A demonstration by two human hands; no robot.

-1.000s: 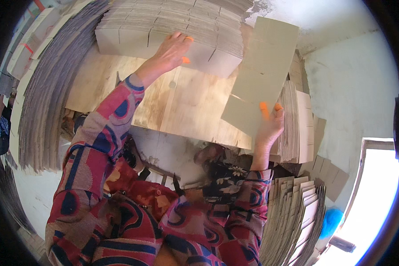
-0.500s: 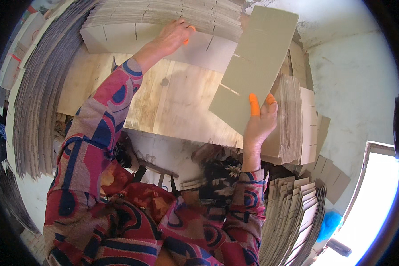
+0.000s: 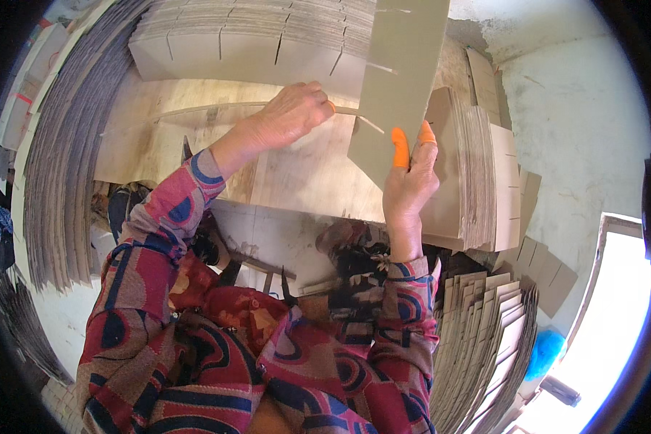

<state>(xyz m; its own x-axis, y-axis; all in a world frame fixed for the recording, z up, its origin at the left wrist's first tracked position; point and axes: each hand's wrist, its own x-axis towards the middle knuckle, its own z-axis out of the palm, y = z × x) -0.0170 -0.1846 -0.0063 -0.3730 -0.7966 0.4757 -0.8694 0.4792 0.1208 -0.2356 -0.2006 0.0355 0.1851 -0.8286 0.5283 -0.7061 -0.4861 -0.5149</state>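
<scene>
My right hand (image 3: 411,181), with orange finger covers on thumb and finger, grips the lower end of a grey-brown slotted cardboard strip (image 3: 401,72). Its upper end runs out of the picture. Pinched in my left hand (image 3: 289,116) is a second cardboard strip (image 3: 217,108), seen edge-on as a thin curved line that stretches to the left. That strip's right end meets the first one near a pale slot; whether it sits inside the slot I cannot tell. Both hands are above a light wooden board (image 3: 304,173).
Slotted cardboard strips (image 3: 246,54) lie stacked along the board's far side. A tall cardboard stack (image 3: 58,166) stands at the left, another pile (image 3: 474,181) at the right. Slotted cardboard pieces (image 3: 484,333) fill the lower right, near a blue bag (image 3: 545,354) and a bright opening.
My left hand has come away from the far stack toward me, bringing a cardboard strip edge-on. My right hand's strip has shifted up and slightly left.
</scene>
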